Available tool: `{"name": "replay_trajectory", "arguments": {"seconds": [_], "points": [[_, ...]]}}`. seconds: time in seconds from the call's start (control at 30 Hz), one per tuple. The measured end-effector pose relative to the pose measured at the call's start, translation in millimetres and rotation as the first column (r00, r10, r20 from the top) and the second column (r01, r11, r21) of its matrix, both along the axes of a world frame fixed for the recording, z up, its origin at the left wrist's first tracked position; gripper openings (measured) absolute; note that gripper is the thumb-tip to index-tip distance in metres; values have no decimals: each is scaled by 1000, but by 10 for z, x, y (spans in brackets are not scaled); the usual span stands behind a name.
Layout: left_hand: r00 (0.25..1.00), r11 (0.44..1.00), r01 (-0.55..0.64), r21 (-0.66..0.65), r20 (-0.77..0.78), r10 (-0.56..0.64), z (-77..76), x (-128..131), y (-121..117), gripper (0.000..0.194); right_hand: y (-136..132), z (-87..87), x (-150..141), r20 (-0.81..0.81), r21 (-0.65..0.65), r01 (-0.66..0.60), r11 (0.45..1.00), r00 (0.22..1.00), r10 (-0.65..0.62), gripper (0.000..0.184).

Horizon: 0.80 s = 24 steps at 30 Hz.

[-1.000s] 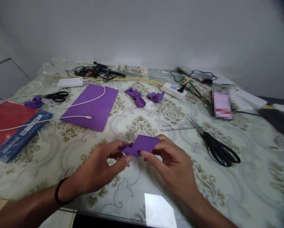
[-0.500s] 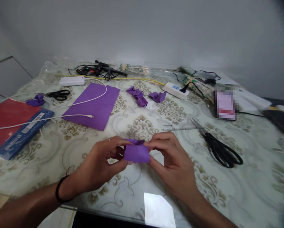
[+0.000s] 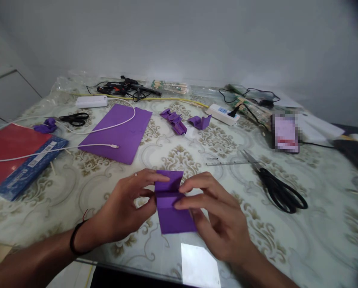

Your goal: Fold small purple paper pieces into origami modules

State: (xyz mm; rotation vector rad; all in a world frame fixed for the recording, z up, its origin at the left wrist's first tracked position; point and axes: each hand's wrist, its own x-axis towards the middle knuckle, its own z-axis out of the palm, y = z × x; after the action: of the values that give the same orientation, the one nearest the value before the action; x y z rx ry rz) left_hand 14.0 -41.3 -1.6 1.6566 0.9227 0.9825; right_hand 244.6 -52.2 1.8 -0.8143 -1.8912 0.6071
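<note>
A creased piece of purple paper (image 3: 176,221) is held between my hands above the near part of the table. My left hand (image 3: 134,198) grips its left edge, thumb on the near side and forefinger over the upper panel. My right hand (image 3: 217,212) has its fingers on the right edge by the middle fold, with the thumb low at that side. The paper stands partly unfolded, its lower panel spread toward me. Beyond it lie a pleated purple paper strip (image 3: 174,121) and a smaller folded purple piece (image 3: 200,122).
Large purple sheets (image 3: 119,136) lie at left under a white cable (image 3: 107,146). Black scissors (image 3: 279,190) rest on the right beside a clear ruler (image 3: 227,163). A power strip (image 3: 222,114), a phone (image 3: 286,134) and a red-and-blue packet (image 3: 26,160) are around them.
The folded purple paper has been opened out, its lower panel now extending toward me and its upper panel raised. My right fingers have shifted onto the middle fold.
</note>
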Motion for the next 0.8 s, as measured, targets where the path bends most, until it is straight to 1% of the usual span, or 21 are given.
{"name": "replay_trajectory", "arguments": {"seconds": [0.1, 0.17, 0.23, 0.3, 0.37, 0.4, 0.47, 0.53, 0.6, 0.67, 0.73, 0.8], "points": [[999, 999, 40, -20, 29, -39, 58, -66, -19, 50, -37, 46, 20, -19, -23, -49, 999, 999, 49, 30], [999, 999, 26, -25, 30, -26, 104, -76, -15, 42, -50, 34, 10, -79, -92, -52, 994, 996, 45, 26], [1000, 1000, -17, -11, 5, 17, 127, -48, -1, 28, -44, -12, -16, -166, -199, 14, 980, 985, -48, 22], [999, 999, -35, -20, 14, 35, 114, 2, 7, 13, -17, -70, -45, -224, -309, 100, 946, 959, -175, 24], [998, 997, -30, -73, 54, 34, 79, 48, 0, 3, 19, -117, -64, -217, -364, 96, 926, 958, -185, 27], [996, 994, -28, -101, 84, 37, 61, 62, -7, 6, 34, -130, -69, -197, -372, 82, 924, 966, -166, 23], [989, 990, -32, -140, 136, 51, 38, 73, -19, 16, 52, -136, -71, -153, -383, 66, 922, 979, -133, 12], [989, 987, -25, -162, 137, 48, 35, 67, -15, 20, 52, -119, -69, -123, -371, 82, 925, 983, -137, 7], [993, 983, -4, -183, 111, 24, 43, 56, 10, 19, 47, -96, -63, -115, -331, 98, 939, 983, -143, 9], [993, 986, 15, -166, 119, 5, 46, 45, 43, 17, 43, -77, -54, -121, -271, 102, 957, 983, -139, 17], [990, 995, 15, -98, 142, -1, 45, 37, 67, 20, 42, -67, -40, -121, -210, 97, 973, 985, -124, 27], [990, 1000, 16, -24, 140, -13, 47, 29, 72, 22, 39, -62, -26, -114, -167, 88, 982, 988, -108, 31]]}}
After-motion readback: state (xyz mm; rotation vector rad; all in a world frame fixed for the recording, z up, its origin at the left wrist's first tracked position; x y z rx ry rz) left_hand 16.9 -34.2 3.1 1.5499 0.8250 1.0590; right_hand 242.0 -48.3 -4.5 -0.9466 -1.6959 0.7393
